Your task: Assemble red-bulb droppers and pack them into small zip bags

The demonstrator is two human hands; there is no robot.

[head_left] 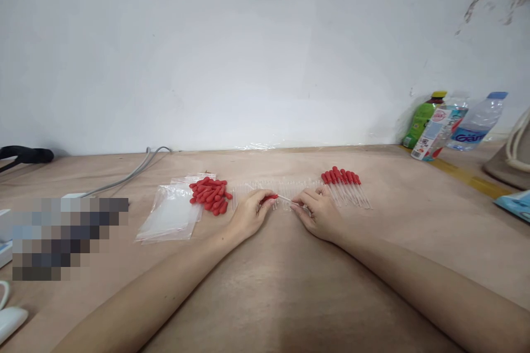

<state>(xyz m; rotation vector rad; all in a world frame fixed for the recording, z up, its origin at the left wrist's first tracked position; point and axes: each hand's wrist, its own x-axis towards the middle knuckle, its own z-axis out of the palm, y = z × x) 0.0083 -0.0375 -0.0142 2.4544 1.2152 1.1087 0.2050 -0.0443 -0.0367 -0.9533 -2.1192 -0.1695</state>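
Between thumb and fingers, my left hand [252, 213] pinches a red rubber dropper bulb [271, 197]. A thin clear dropper tube [285, 198] runs from the bulb to my right hand [317, 212], whose fingers are closed on its other end. Whether the tube sits inside the bulb is too small to tell. Behind both hands lies a row of loose clear tubes [281, 185], partly hidden by the fingers. A heap of red bulbs [209, 194] is left of my left hand. Several droppers with red bulbs fitted [348, 185] lie side by side beyond my right hand.
Clear plastic bags [168, 218] lie partly under the bulb heap. A grey cable [128, 176] and a blurred-out patch [66, 240] are at left. Bottles [434, 127], a blue packet [515, 204] and a bag [511, 154] stand or lie at right. A wall [248, 66] closes the back.
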